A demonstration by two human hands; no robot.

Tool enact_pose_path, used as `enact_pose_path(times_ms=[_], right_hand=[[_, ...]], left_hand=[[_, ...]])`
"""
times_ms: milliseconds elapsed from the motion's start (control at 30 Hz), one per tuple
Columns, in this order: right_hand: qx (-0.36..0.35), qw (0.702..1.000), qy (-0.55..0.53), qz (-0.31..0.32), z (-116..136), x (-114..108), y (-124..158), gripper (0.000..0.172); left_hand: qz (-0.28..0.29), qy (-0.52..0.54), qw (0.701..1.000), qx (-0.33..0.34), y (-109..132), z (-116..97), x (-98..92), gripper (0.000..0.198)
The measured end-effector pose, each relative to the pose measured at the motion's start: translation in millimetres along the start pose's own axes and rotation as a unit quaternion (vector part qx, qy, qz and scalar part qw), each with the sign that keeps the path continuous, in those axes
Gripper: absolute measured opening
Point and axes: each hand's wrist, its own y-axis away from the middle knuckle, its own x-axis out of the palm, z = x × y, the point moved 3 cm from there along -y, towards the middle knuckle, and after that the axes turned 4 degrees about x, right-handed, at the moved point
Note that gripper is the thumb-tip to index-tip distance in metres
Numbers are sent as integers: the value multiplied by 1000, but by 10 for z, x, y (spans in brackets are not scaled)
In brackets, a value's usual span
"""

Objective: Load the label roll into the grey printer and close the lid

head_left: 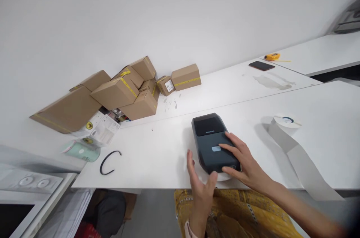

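Observation:
A dark blue-grey label printer [210, 142] with a black window and a light blue button lies near the front edge of the white table. My right hand [244, 159] rests over its right side, fingers spread: one fingertip is by the button and the thumb is at the front end. My left hand [200, 189] is held at the printer's front left corner, fingers apart and nothing in it; whether it touches the casing I cannot tell. To the right, a roll of white label paper [284, 121] has a long strip [306, 163] unrolled over the table's front edge.
Brown cardboard boxes [115, 93] are piled against the wall at the left. Near them are a mint-green cylinder [81, 151] and a black curved band [104, 163]. Farther right lie a dark phone-like slab [261, 65] and a yellow tape measure [272, 56].

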Motion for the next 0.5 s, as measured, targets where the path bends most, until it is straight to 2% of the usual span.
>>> enact_pose_path(times_ms=[67, 133, 233, 300, 400, 500], right_hand=[[49, 997, -56, 0, -65, -9, 54, 75], [75, 994, -84, 0, -100, -38, 49, 82], [34, 996, -72, -27, -39, -153, -160, 81], [-22, 997, -45, -61, 58, -265, -434, 74], [-86, 990, -32, -106, 199, -420, -965, 52], [-79, 988, -61, -120, 229, -510, -1516, 36]], left_hand=[[41, 20, 999, 1, -26, 45, 116, 102], [63, 52, 997, -9, -50, 118, 197, 111], [80, 74, 994, -25, -77, 222, 240, 115], [84, 71, 993, -31, -83, 259, 231, 114], [83, 64, 994, -41, -80, 251, 198, 114], [84, 56, 993, -62, -76, 195, 174, 113]])
